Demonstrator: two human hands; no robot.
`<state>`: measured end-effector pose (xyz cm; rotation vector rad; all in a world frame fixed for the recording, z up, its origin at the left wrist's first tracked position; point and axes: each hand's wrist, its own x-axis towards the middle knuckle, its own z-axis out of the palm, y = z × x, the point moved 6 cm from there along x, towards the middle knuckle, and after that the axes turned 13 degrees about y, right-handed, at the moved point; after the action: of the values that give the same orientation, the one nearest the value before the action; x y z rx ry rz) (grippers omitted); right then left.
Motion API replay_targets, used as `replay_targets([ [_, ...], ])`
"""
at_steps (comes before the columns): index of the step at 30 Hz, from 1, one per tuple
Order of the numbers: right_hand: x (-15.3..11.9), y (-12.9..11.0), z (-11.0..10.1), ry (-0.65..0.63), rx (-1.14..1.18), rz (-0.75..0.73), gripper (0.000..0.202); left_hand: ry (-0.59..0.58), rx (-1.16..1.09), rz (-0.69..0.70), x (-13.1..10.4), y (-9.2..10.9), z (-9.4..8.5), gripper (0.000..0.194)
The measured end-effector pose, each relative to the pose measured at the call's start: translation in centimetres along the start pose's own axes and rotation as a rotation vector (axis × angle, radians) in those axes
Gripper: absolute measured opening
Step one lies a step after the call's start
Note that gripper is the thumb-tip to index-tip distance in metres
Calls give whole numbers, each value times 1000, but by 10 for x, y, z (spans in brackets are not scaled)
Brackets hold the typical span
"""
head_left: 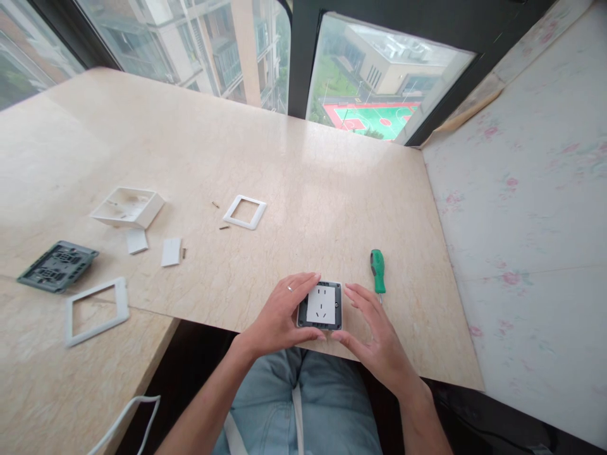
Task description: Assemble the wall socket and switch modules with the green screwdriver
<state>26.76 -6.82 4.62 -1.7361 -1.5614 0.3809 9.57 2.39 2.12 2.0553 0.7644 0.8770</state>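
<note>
A square wall socket (321, 306) with a white five-hole face and a dark grey frame lies at the near edge of the sill. Around its left side curves my left hand (289, 309), thumb at the bottom corner and fingers at the top, gripping it. My right hand (372, 322) is beside the socket's right side, fingers apart, with a small gap to it. To the right of that hand lies a green-handled screwdriver (377, 270), its shaft pointing towards me. Beyond the socket is a small white square cover frame (259, 215).
Farther left are a white mounting box (150, 208), two white switch plates (171, 252) (137, 241), a dark grey switch base (59, 266) and a larger white frame (122, 299). Small screws (224, 227) lie about. A papered wall (521, 253) bounds the right, windows the back.
</note>
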Motion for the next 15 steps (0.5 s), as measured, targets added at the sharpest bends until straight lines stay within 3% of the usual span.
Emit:
replay_targets([
  [5, 0, 8, 16, -81, 77, 30, 86, 4, -4, -18, -1, -2, 0, 107],
  [15, 0, 20, 25, -76, 136, 25, 89, 2, 3, -35, -3, -3, 0, 115],
])
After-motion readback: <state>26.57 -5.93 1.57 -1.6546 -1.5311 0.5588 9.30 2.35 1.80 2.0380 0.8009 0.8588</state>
